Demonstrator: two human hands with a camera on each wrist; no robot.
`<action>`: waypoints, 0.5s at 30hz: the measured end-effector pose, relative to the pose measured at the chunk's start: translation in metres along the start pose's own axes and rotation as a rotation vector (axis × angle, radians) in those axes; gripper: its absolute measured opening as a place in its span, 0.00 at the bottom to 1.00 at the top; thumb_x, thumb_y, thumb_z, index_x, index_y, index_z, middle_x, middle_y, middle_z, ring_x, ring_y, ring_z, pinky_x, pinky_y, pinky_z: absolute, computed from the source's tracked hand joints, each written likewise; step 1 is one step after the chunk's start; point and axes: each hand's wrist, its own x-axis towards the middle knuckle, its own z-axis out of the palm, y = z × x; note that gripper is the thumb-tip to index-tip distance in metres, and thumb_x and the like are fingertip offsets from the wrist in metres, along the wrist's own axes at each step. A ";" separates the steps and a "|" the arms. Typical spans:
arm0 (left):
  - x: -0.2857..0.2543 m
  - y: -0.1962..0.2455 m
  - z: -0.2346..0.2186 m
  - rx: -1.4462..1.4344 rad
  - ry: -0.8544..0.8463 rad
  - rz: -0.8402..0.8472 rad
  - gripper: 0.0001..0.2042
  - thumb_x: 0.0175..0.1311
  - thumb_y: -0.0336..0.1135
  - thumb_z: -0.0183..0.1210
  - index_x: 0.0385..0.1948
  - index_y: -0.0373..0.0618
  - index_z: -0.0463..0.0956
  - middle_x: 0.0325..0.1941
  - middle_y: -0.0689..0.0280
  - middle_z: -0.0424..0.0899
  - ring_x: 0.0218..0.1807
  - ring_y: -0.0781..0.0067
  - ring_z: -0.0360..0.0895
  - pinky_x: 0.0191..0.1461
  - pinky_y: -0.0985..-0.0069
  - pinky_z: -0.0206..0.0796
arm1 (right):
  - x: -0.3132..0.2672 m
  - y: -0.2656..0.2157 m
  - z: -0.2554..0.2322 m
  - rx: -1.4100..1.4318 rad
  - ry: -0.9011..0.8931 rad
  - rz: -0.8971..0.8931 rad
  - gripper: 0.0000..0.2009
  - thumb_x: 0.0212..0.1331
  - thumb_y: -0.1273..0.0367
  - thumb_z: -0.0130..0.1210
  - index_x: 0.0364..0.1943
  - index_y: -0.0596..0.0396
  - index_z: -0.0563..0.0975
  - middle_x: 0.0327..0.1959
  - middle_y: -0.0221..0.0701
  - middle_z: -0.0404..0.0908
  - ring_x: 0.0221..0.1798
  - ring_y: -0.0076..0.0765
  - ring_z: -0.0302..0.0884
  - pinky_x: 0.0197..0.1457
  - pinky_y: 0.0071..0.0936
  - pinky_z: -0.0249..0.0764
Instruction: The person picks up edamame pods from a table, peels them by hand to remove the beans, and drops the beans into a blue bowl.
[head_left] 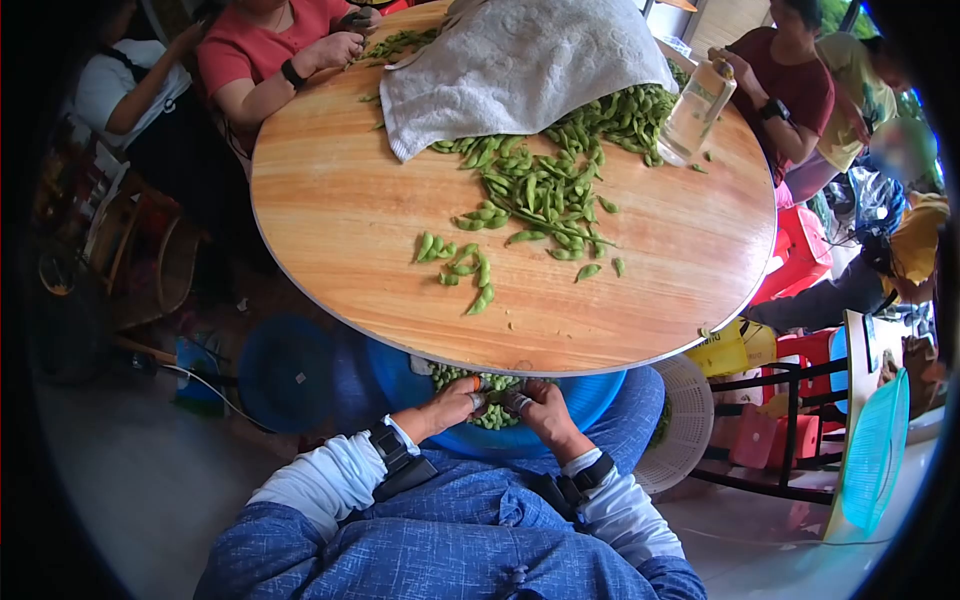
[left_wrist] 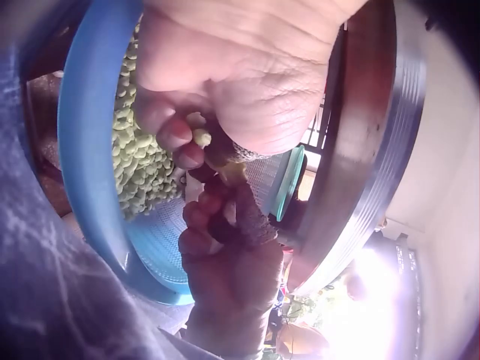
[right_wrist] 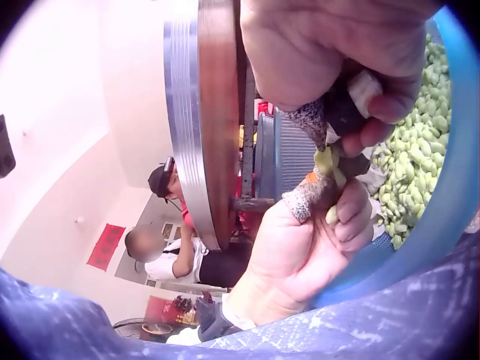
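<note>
Over a blue basin (head_left: 598, 392) the two hands meet, fingertips close together. In the left wrist view my left hand (left_wrist: 240, 75) has curled fingers and a pale green bean (left_wrist: 201, 137) against them. A yellow-green pod (right_wrist: 325, 160) lies between both hands, pinched by wrapped thumbs in the right wrist view. My right hand (right_wrist: 337, 45) curls its fingers round it, with a small white piece (right_wrist: 365, 91) and something dark at them. The left thumb carries a wrap (right_wrist: 300, 202) and an orange band. Shelled beans (left_wrist: 142, 176) lie in the basin.
The round wooden table (head_left: 360, 230) overhangs the basin, bearing loose pods (head_left: 540, 190), a grey towel (head_left: 520, 70) and a clear bottle (head_left: 695, 110). A white basket (head_left: 690, 430) stands to the right. Several people are around the table.
</note>
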 end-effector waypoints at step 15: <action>-0.002 -0.020 0.006 0.899 -0.621 0.010 0.14 0.50 0.27 0.49 0.41 0.41 0.71 0.39 0.57 0.77 0.43 0.67 0.72 0.46 0.73 0.62 | -0.110 0.020 -0.183 0.201 0.976 -0.143 0.07 0.52 0.67 0.49 0.32 0.54 0.73 0.18 0.23 0.70 0.14 0.13 0.60 0.14 0.09 0.54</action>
